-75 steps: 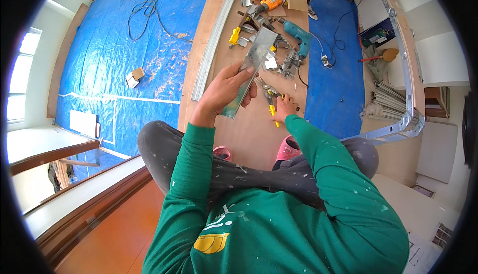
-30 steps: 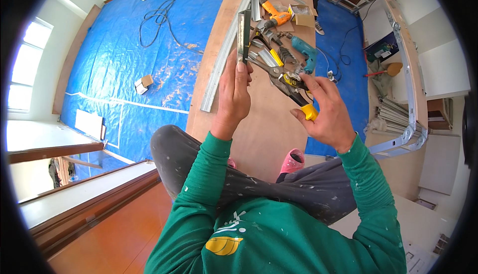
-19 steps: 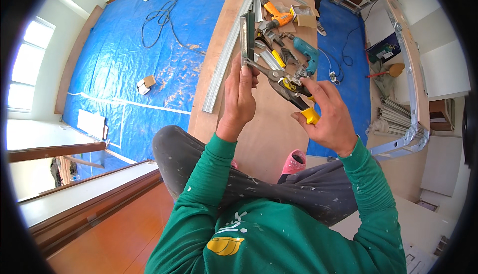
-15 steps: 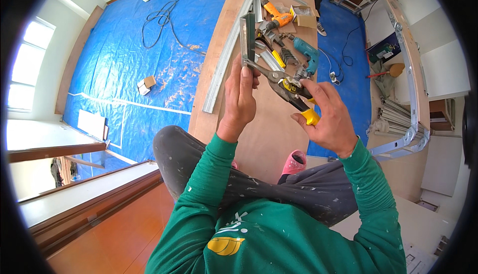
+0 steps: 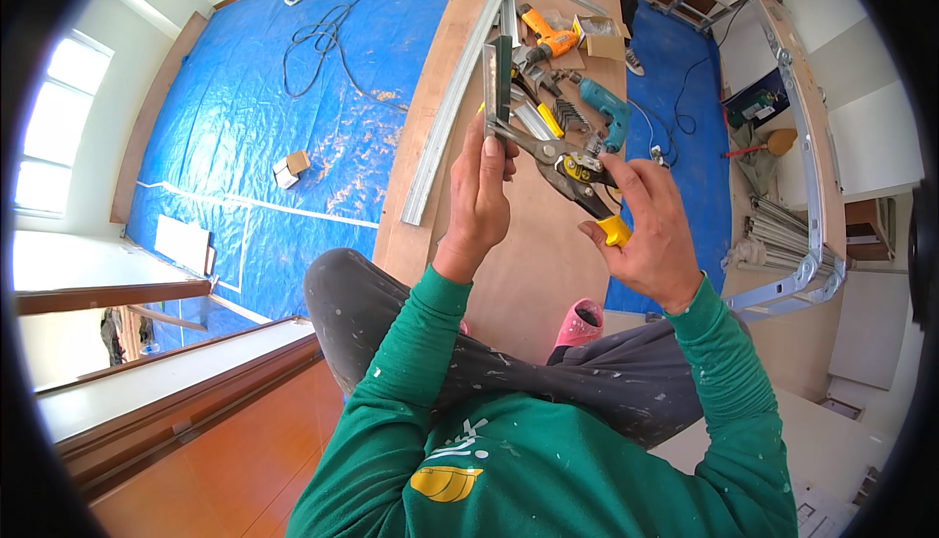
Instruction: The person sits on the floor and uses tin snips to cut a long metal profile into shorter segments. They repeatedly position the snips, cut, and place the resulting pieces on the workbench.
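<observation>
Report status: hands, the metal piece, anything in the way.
Left hand grips short metal channel upright. Right hand on yellow-handled snips, blades at the channel's lower end. Nothing between them; drills lie beyond.

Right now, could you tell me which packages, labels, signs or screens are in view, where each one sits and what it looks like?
Open cardboard box: far end of the plywood board, tan, flaps up.
Small block or box: on the blue tarp to the left, white and tan.
Label on the snips: yellow patch near the pivot, beside the right hand.
No screens or signs visible.
</observation>
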`<state>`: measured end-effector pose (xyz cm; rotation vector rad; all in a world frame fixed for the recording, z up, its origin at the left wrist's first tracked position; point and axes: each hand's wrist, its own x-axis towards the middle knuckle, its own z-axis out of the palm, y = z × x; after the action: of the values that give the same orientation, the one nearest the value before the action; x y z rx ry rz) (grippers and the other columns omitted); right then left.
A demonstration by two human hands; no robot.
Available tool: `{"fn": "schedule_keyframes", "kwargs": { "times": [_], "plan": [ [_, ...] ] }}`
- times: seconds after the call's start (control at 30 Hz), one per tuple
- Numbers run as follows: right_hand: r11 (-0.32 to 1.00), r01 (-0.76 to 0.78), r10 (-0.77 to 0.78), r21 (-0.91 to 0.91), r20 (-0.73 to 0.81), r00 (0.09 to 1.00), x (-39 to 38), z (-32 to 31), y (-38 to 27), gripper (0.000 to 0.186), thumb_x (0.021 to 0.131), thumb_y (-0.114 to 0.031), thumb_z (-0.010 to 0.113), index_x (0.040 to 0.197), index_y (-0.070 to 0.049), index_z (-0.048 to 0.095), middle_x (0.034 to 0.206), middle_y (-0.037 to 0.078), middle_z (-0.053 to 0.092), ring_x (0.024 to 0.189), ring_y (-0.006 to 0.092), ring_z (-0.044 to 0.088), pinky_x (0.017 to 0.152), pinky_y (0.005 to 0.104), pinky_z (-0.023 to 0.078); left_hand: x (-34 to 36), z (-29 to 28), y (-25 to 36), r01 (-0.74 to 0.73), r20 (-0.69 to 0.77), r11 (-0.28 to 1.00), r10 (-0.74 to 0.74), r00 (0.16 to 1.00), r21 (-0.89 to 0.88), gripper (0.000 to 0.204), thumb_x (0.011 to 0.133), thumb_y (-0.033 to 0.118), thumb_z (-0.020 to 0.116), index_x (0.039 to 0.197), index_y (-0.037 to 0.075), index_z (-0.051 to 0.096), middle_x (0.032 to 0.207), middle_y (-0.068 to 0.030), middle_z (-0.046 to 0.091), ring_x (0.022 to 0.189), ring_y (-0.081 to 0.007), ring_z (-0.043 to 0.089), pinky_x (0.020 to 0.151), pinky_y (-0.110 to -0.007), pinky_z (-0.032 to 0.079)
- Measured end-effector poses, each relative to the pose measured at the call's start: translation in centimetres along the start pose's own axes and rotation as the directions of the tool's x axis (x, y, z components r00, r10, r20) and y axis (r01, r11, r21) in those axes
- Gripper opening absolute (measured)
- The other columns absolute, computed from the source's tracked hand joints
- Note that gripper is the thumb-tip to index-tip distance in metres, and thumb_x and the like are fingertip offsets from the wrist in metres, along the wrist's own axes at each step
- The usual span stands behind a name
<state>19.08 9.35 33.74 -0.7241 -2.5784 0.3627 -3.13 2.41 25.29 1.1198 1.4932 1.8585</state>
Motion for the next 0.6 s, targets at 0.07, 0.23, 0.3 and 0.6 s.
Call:
{"fn": "schedule_keyframes", "kwargs": {
  "times": [0.07, 0.23, 0.3, 0.6],
  "plan": [
    [1.0, -0.002, 0.002, 0.006, 0.008, 1.0, -0.03, 0.01, 0.17, 0.081, 0.081, -0.022, 0.091, 0.15, -0.005, 0.054, 0.119, 0.017, 0.055, 0.109, 0.0362, 0.057, 0.096, 0.048, 0.049, 0.02, -0.07, -0.05, -0.003, 0.005, 1.0, 0.003, 1.0, 0.014, 0.054, 0.117, 0.031, 0.038, 0.16, -0.001, 0.045, 0.095, -0.0069, 0.064, 0.08, -0.0146, 0.057, 0.072, -0.032, 0.05],
    [1.0, 0.003, -0.003, 0.009, 0.021, 1.0, -0.3, 0.0, 0.48, 0.083, 0.08, -0.021, 0.091, 0.153, -0.007, 0.053, 0.118, 0.016, 0.055, 0.109, 0.0361, 0.057, 0.096, 0.0482, 0.048, 0.12, -0.37, -0.2, -0.031, 0.026, 0.999, 0.03, 0.999, 0.033, 0.054, 0.117, 0.03, 0.038, 0.161, -0.001, 0.045, 0.095, -0.0074, 0.065, 0.079, -0.0147, 0.057, 0.072, -0.032, 0.051],
    [1.0, 0.0, 0.0, 0.016, 0.021, 1.0, -0.43, 0.02, 0.66, 0.085, 0.08, -0.021, 0.091, 0.154, -0.008, 0.052, 0.12, 0.016, 0.055, 0.11, 0.0364, 0.056, 0.098, 0.0485, 0.047, 0.11, -0.47, -0.07, -0.033, 0.04, 0.999, 0.032, 0.999, 0.02, 0.054, 0.117, 0.03, 0.038, 0.161, -0.001, 0.045, 0.095, -0.0073, 0.065, 0.078, -0.0146, 0.057, 0.072, -0.032, 0.051],
    [0.999, 0.008, -0.01, -0.047, -0.031, 0.999, -0.46, 0.29, 0.66, 0.085, 0.081, -0.026, 0.091, 0.155, -0.01, 0.053, 0.13, 0.017, 0.054, 0.119, 0.0393, 0.054, 0.103, 0.0508, 0.044, -0.7, 0.26, -0.07, 0.042, -0.014, 0.995, -0.044, 0.999, -0.085, 0.054, 0.117, 0.034, 0.04, 0.158, -0.001, 0.048, 0.095, -0.005, 0.064, 0.08, -0.0122, 0.057, 0.071, -0.029, 0.05]
  ]
}}
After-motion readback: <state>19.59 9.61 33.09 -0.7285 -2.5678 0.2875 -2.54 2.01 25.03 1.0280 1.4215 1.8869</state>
